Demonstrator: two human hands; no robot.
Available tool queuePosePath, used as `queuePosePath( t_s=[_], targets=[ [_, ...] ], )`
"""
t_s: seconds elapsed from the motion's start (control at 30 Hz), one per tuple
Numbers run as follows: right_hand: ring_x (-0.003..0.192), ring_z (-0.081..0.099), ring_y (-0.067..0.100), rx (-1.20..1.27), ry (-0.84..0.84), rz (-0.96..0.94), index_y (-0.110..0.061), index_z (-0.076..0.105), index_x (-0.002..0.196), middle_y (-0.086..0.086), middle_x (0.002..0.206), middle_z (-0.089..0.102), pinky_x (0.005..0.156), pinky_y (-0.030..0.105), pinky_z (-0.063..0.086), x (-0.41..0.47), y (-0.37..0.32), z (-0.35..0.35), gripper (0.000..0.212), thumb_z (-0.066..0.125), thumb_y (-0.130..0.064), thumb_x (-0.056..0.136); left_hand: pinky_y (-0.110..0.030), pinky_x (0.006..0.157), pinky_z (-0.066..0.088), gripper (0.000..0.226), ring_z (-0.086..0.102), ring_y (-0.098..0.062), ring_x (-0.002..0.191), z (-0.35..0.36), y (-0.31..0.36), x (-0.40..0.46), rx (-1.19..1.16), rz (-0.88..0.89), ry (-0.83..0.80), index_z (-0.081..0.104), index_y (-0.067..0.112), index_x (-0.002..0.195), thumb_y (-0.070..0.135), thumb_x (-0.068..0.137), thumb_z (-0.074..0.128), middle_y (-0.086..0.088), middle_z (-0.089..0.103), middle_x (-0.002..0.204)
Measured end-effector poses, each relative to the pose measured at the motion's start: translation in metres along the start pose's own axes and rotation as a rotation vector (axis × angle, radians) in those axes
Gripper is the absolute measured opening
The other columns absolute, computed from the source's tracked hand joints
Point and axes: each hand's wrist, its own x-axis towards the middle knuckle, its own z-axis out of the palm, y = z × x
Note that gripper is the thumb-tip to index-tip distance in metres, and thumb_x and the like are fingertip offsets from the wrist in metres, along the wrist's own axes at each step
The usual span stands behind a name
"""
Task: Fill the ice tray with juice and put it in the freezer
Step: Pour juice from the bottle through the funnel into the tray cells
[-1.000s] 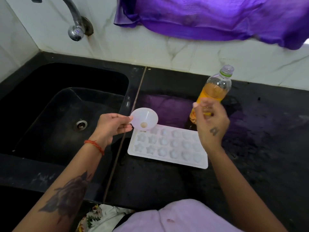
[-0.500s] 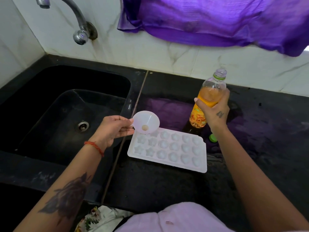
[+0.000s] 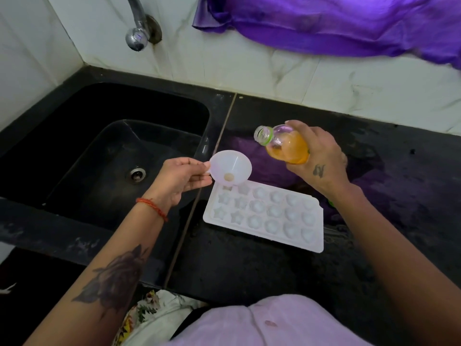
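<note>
ice tray point(image 3: 264, 218) flat on counter point(image 3: 249, 270), one funnel point(image 3: 230, 167) pinched in left hand point(image 3: 180, 179), one tilted juice bottle point(image 3: 284, 144) gripped by right hand point(image 3: 321, 161)

Both forearms were bare, with no sleeves reaching the wrists. The left hand point(image 3: 180, 179) showed plain, and just behind it a thin red-orange thread bracelet point(image 3: 152, 205) circled the wrist, its strands slightly twisted. Further down the left forearm sat a large dark tattoo point(image 3: 117, 275), rose-like in shape, with petal outlines and shaded leaves trailing toward the elbow. The right hand point(image 3: 321, 162) carried a small dark tattoo point(image 3: 318, 170) on its back, near the wrist; its design was too small to read. At the near edge, a pale pink garment point(image 3: 272, 323) covered the torso, and a white floral-printed fabric point(image 3: 154, 310) peeked out on its left.
</note>
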Motion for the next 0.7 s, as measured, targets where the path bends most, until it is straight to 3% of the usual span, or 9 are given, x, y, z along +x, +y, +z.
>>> queuePosePath(
  t_s=[0.2,0.7],
  targets=[
    [0.103,0.056,0.036,-0.128,-0.081,-0.044,-0.02,0.049,0.131,0.019,0.111,0.061,0.083,0.044,0.043,0.002,-0.003,0.002,0.07,0.08,-0.025,0.068,-0.019,0.053,0.055,0.007,0.071,-0.014,0.059,-0.002,0.001,0.002,0.014,-0.012,0.018,0.065,0.005,0.074,0.007,0.079,0.07,-0.003,0.072,0.059],
    [0.11,0.052,0.036,-0.291,-0.181,-0.114,-0.024,0.046,0.134,0.019,0.116,0.058,0.092,0.046,0.039,0.01,-0.013,0.009,0.064,0.074,-0.026,0.076,-0.019,0.052,0.055,0.008,0.071,-0.013,0.057,-0.001,0.002,0.004,0.03,-0.033,0.029,0.065,0.005,0.074,0.007,0.079,0.07,-0.002,0.071,0.057]
  ],
)
